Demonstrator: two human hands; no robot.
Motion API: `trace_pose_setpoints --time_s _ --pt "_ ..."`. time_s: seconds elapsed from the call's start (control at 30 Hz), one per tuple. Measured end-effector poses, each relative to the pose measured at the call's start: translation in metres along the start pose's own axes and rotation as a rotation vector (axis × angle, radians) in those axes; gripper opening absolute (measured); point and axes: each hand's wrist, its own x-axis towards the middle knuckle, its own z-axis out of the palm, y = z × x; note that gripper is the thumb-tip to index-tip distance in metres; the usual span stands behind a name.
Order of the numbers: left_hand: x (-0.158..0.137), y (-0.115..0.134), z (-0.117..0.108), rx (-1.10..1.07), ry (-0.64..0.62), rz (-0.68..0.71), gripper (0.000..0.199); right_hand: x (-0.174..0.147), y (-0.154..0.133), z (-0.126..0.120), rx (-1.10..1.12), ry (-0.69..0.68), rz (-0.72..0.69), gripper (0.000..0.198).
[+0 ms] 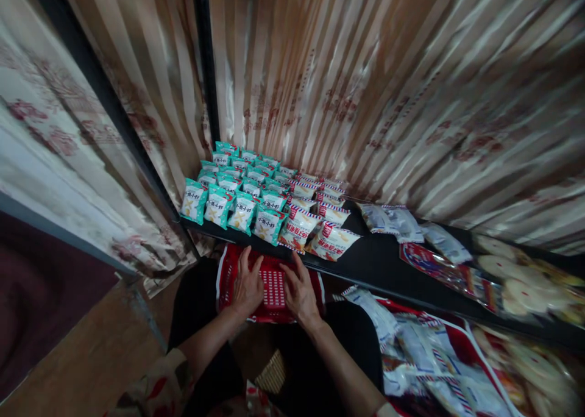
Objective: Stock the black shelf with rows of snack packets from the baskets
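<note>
My left hand (248,285) and my right hand (299,290) are on the red basket (273,286) with its little pale marks in rows. The basket is right in front of me, by my knees, just under the front edge of the black shelf (381,255). My fingers are apart and a bit bent, and my thumbs point in toward each other with a gap between. I can't see any of them squeezing something, and I can't tell how hard they push. To do this bit well, I think both hands should press the same amount, so the basket won't tip to one side. My fingertips are up near the far rim, so I should go gently there. A hard bump on the shelf could knock the front teal fish-and-shrimp snack bags (244,211), or the white-and-red snack bags with stripy tops (333,240) next to them. They stand close to the edge and look light and puffy, so I think they'd fall over easily. My right elbow should also be careful of the clear-and-white packets (418,344) piled up low on my right.
</note>
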Motion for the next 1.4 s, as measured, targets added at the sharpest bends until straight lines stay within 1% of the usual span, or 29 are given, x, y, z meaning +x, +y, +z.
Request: trace_pose_setpoints --time_s 0.07,0.13,0.27,0.33,0.4,0.5,0.57,0.63,0.7,0.8,0.93,1.0,1.1,1.2,1.23,1.3,1.4 --pt "0.000 0.000 -0.002 0.001 -0.009 -0.019 0.054 0.000 -0.002 0.001 0.015 -0.009 0.001 0.044" --pt "-0.001 0.000 -0.002 -0.005 -0.036 -0.014 0.048 0.000 -0.003 -0.001 0.023 0.014 0.014 0.042" --pt "-0.010 0.009 0.003 -0.057 -0.120 0.025 0.041 -0.010 0.002 -0.013 0.021 0.079 0.091 0.036" --pt "-0.013 0.018 0.007 -0.097 -0.161 0.064 0.041 -0.020 0.009 -0.023 0.016 0.127 0.144 0.032" --pt "-0.012 0.030 0.011 -0.135 -0.200 0.128 0.041 -0.030 0.020 -0.035 0.004 0.206 0.202 0.029" --pt "-0.002 0.051 0.015 -0.164 -0.241 0.227 0.041 -0.039 0.039 -0.055 -0.034 0.333 0.293 0.028" --pt "0.008 0.065 0.018 -0.167 -0.260 0.274 0.043 -0.039 0.052 -0.065 -0.062 0.390 0.338 0.030" --pt "0.018 0.079 0.024 -0.169 -0.279 0.318 0.045 -0.031 0.063 -0.072 -0.085 0.422 0.354 0.035" --pt "0.027 0.091 0.033 -0.166 -0.293 0.359 0.047 -0.020 0.070 -0.075 -0.089 0.422 0.347 0.039" --pt "0.036 0.104 0.049 -0.156 -0.299 0.387 0.049 -0.005 0.072 -0.072 -0.055 0.380 0.321 0.044" --pt "0.041 0.108 0.065 -0.141 -0.299 0.347 0.050 0.002 0.071 -0.069 -0.014 0.318 0.283 0.045" --pt "0.040 0.106 0.069 -0.139 -0.295 0.314 0.049 0.001 0.076 -0.073 -0.009 0.324 0.290 0.040" --pt "0.037 0.105 0.070 -0.148 -0.295 0.283 0.046 0.004 0.101 -0.088 -0.036 0.405 0.308 0.033" --pt "0.029 0.111 0.072 -0.187 -0.318 0.258 0.044 0.019 0.141 -0.112 -0.168 0.464 0.319 0.035" --pt "0.025 0.116 0.074 -0.206 -0.334 0.244 0.044 0.027 0.155 -0.121 -0.229 0.446 0.323 0.037" --pt "0.015 0.125 0.079 -0.251 -0.377 0.211 0.045 0.045 0.182 -0.139 -0.354 0.368 0.355 0.042" --pt "-0.001 0.138 0.090 -0.305 -0.427 0.148 0.041 0.074 0.214 -0.159 -0.503 0.199 0.459 0.049"
